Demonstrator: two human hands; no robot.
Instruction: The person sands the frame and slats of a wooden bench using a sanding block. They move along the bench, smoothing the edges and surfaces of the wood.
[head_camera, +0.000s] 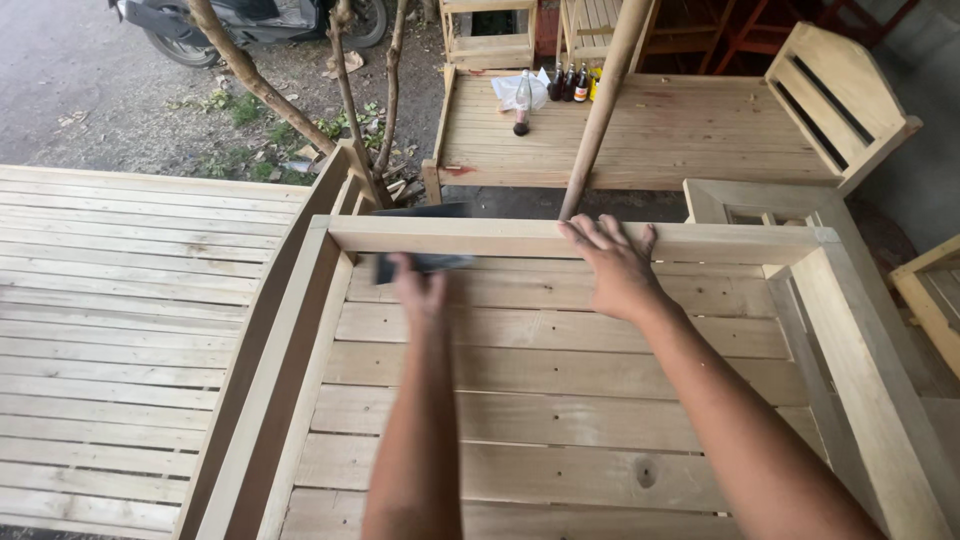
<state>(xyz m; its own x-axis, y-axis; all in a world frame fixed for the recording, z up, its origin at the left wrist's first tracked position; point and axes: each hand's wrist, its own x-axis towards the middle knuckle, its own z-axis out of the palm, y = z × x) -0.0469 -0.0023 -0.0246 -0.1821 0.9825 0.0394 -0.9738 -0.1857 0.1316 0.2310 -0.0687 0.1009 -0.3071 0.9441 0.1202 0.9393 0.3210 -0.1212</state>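
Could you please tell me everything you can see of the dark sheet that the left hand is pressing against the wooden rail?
The dark sheet is thin, flat and dark grey, like sandpaper, though blur hides its texture. It is folded over the pale wooden rail: one part shows above the rail's far edge, another lies against its near face. The left hand presses it there, blurred. The right hand rests flat on the rail, apart from the sheet.
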